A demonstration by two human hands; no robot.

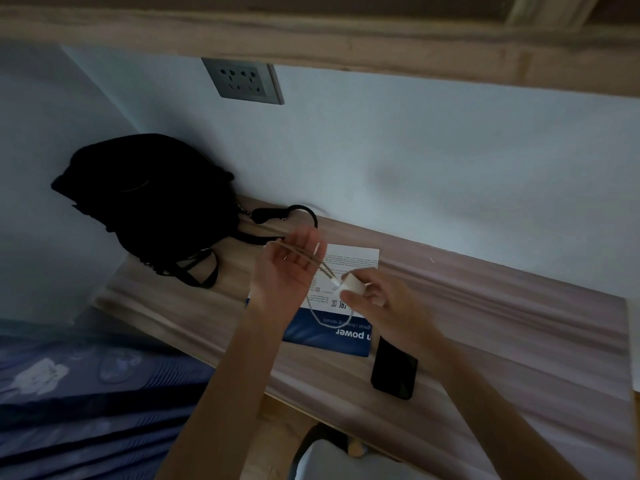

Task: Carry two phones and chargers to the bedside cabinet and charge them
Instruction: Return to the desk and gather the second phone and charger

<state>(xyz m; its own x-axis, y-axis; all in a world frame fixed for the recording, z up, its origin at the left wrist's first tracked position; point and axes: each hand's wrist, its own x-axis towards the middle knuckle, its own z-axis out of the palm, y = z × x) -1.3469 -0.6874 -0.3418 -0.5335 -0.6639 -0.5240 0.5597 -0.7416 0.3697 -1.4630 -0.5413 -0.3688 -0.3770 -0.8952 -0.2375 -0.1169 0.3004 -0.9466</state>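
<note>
My right hand (377, 299) grips a white charger plug (353, 283) above the wooden cabinet top (485, 323). A pale cable (323, 318) runs from the plug, loops down over the card and rises across the palm of my left hand (287, 268), whose fingers curl loosely around its strands. A black phone (394, 368) lies flat on the cabinet, just below my right wrist. I see only this one phone. A grey wall socket (244, 81) sits on the wall above, with nothing plugged into it.
A black bag (149, 199) with straps leans against the wall at the cabinet's left end. A white and blue printed card (332, 334) lies under my hands. A wooden shelf (311, 39) overhangs the wall. Blue bedding (79, 393) lies at lower left.
</note>
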